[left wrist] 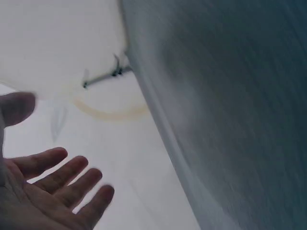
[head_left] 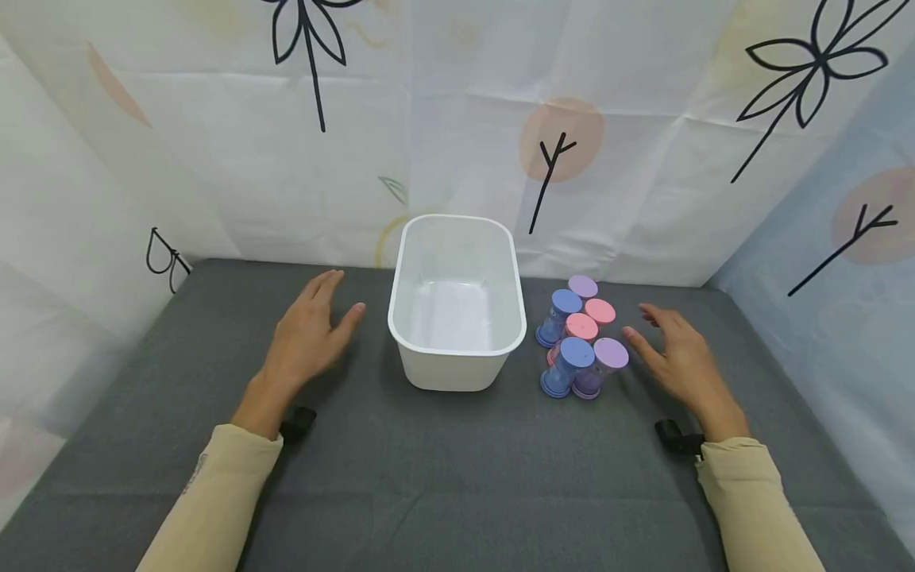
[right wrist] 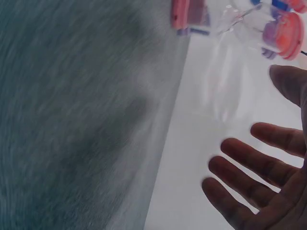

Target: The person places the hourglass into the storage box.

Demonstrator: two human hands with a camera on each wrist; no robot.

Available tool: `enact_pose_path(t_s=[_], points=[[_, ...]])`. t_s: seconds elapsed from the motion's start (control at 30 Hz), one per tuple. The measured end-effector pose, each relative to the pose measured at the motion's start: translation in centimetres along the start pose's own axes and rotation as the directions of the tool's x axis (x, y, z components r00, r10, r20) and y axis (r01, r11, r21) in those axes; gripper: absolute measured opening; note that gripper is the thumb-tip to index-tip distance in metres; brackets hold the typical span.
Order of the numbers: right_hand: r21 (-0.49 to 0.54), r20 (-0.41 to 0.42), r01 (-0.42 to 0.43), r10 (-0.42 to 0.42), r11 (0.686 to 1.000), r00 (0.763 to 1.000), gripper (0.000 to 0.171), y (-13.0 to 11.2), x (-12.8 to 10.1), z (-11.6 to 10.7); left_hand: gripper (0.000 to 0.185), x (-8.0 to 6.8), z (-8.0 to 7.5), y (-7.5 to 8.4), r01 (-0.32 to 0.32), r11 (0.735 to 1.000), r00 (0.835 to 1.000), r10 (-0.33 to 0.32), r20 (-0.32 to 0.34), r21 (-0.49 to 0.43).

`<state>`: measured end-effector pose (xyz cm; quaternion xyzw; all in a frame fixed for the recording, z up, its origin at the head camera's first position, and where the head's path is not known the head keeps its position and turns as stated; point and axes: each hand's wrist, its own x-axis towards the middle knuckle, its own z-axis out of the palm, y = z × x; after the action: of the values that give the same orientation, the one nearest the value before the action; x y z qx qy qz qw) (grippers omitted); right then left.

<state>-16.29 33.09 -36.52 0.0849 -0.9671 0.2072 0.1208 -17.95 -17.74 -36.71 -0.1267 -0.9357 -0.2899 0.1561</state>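
Several small sand timers stand in a cluster right of the white bin (head_left: 457, 361). Among them are a blue sand timer (head_left: 566, 367), a purple sand timer (head_left: 602, 367) and a pink sand timer (head_left: 581, 326). In the right wrist view, a pink-ended sand timer (right wrist: 289, 36) shows a clear, narrow-waisted body. My right hand (head_left: 679, 357) hovers just right of the cluster, fingers spread and holding nothing. On the other side of the bin, my left hand (head_left: 303, 338) holds nothing, its thumb apart from the extended fingers.
The bin sits at the table's back edge, nothing visible inside it. Dark grey cloth (head_left: 443, 492) covers the table. A white patterned curtain (head_left: 457, 103) hangs behind and along both sides. Each wrist carries a small black camera mount (head_left: 297, 423).
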Motion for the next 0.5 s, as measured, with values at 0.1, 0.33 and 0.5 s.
enact_pose_path(t_s=[0.1,0.33,0.5], points=[[0.092,-0.001,-0.011,0.011,0.996,1.0,0.056,-0.4,0.0,0.0,0.066,0.0,0.1,1.1,0.041,0.974,0.999,-0.032,0.044,-0.225],[0.24,0.005,-0.035,0.035,0.97,0.999,0.044,-1.8,-0.3,-1.0,0.082,-0.2,0.8,4.0,0.056,0.861,0.995,-0.004,0.103,-0.506],[0.269,0.021,-0.027,0.023,0.963,1.0,0.04,-2.5,-0.3,-1.6,0.102,-0.6,1.6,5.6,0.025,0.864,0.99,0.049,0.132,-0.504]])
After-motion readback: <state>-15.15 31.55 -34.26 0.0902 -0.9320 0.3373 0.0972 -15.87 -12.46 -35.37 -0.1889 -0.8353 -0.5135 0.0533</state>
